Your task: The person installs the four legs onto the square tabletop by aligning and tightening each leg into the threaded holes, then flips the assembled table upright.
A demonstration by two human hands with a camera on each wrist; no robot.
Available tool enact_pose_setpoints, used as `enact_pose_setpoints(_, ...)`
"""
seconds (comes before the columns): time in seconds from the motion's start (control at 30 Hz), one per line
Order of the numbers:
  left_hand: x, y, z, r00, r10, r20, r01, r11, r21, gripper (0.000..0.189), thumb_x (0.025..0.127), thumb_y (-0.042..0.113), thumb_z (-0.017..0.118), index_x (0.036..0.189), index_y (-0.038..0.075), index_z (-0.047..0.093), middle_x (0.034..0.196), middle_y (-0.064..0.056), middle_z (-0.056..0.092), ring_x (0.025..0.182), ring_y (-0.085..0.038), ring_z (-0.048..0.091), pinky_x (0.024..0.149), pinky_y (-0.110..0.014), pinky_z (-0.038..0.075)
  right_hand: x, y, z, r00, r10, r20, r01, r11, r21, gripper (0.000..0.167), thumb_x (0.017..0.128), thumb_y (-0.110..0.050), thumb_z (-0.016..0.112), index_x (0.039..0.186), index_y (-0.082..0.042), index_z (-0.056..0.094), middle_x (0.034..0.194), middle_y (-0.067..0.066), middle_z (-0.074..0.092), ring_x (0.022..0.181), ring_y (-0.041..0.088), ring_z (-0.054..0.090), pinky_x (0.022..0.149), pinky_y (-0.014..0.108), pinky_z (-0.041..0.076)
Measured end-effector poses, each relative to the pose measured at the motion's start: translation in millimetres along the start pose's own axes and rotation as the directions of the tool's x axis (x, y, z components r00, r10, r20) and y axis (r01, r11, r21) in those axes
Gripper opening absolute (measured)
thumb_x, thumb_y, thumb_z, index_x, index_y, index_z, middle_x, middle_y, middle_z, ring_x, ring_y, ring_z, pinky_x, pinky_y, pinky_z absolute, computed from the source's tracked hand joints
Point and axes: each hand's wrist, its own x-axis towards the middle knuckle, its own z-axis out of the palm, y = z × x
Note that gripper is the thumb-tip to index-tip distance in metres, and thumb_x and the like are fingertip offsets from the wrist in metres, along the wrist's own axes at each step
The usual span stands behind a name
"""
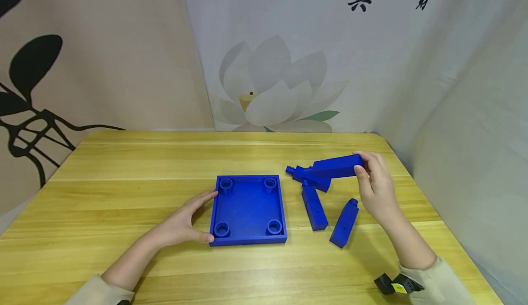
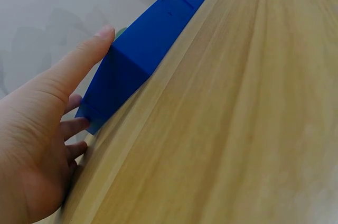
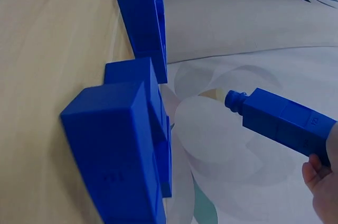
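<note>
Pinched at its plain end between the thumb and fingers of the right hand (image 1: 376, 188), the blue post (image 1: 336, 166) points its knobbed end leftward from them and is probably stiff, light and a little slick, best held by its flat sides near that end. The left hand (image 1: 185, 222) has thumb and fingers spread apart against the near side of a blue square tray (image 1: 247, 241), likely rigid and best steadied by its rim. Between the two hands' fingers, three loose posts (image 1: 315, 206) lie on the table (image 1: 165, 177), partly in the way.
</note>
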Motion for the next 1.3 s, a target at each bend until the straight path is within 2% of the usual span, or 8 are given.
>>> enact_pose_setpoints(0.23,0.2,-0.7,0.7,1.0,0.003,-0.002,-0.003,1.0,0.013,0.105,0.067,0.045,0.085,0.151,0.015,0.03,0.153,-0.018,0.024,0.138,-0.043,0.019,0.103,-0.068,0.019,7.9,-6,11,1.0,-0.026,0.006,0.025,0.998,0.062,0.037,0.101,-0.019,0.047,0.121,0.01,0.057,0.109,0.025,0.055,0.086,0.01,0.045,0.074,0.015,0.036)
enact_pose_setpoints(0.43,0.6,-1.8,0.7,1.0,0.007,-0.001,-0.007,1.0,0.004,0.104,0.067,0.044,0.085,0.151,0.016,0.03,0.153,-0.018,0.024,0.138,-0.043,0.019,0.103,-0.068,0.019,14.4,-12,23,0.999,-0.04,-0.021,0.042,0.993,0.114,0.046,0.102,-0.03,0.046,0.117,0.011,0.059,0.106,0.022,0.056,0.082,0.015,0.044,0.07,0.018,0.035)
enact_pose_setpoints(0.63,0.6,-1.6,0.9,1.0,0.007,-0.001,-0.007,1.0,0.002,0.104,0.067,0.044,0.085,0.151,0.015,0.03,0.153,-0.019,0.024,0.138,-0.043,0.019,0.104,-0.067,0.019,19.8,-17,35,0.997,-0.057,-0.049,0.064,0.986,0.154,0.056,0.098,-0.041,0.047,0.115,0.01,0.061,0.103,0.02,0.057,0.08,0.016,0.045,0.069,0.018,0.036)
enact_pose_setpoints(0.8,0.3,-0.5,1.0,1.0,-0.002,0.002,0.002,1.0,-0.006,0.105,0.067,0.044,0.085,0.151,0.014,0.029,0.153,-0.019,0.023,0.138,-0.043,0.018,0.104,-0.067,0.018,22.1,-17,45,0.999,-0.043,-0.027,0.047,0.98,0.193,0.056,0.094,-0.042,0.05,0.114,0.01,0.061,0.102,0.021,0.057,0.078,0.012,0.045,0.068,0.017,0.037)
enact_pose_setpoints(0.93,0.5,-0.6,1.4,1.0,-0.008,0.003,0.008,1.0,-0.014,0.105,0.067,0.044,0.085,0.151,0.016,0.029,0.153,-0.02,0.022,0.138,-0.044,0.018,0.103,-0.068,0.018,24.8,-22,51,1.0,-0.016,-0.008,0.017,0.968,0.25,0.054,0.091,-0.037,0.053,0.112,0.011,0.061,0.1,0.024,0.056,0.076,0.009,0.045,0.066,0.015,0.038)
enact_pose_setpoints(1.07,0.3,-1.0,1.8,1.0,-0.008,0.0,0.008,1.0,-0.016,0.106,0.066,0.044,0.086,0.151,0.015,0.029,0.153,-0.02,0.023,0.138,-0.044,0.018,0.104,-0.067,0.018,32.4,-39,53,1.0,-0.003,0.009,0.0,0.947,0.32,0.05,0.089,-0.028,0.058,0.108,0.018,0.059,0.097,0.03,0.053,0.075,0.008,0.045,0.065,0.014,0.039)
enact_pose_setpoints(1.23,0.6,-0.5,1.9,1.0,-0.003,0.0,0.003,1.0,-0.017,0.105,0.067,0.043,0.085,0.151,0.014,0.029,0.153,-0.019,0.024,0.138,-0.043,0.018,0.104,-0.066,0.017,42.2,-59,57,0.999,0.028,0.042,-0.041,0.935,0.352,0.028,0.085,-0.001,0.065,0.104,0.019,0.06,0.094,0.029,0.055,0.075,0.009,0.046,0.065,0.015,0.04)
enact_pose_setpoints(1.3,0.8,0.1,1.8,1.0,-0.005,0.001,0.005,1.0,-0.018,0.105,0.067,0.043,0.085,0.151,0.014,0.029,0.153,-0.018,0.024,0.138,-0.042,0.019,0.104,-0.066,0.017,44.8,-62,60,0.998,0.035,0.052,-0.05,0.938,0.344,0.025,0.082,0.01,0.067,0.104,0.018,0.06,0.094,0.028,0.056,0.076,0.01,0.047,0.064,0.015,0.041)
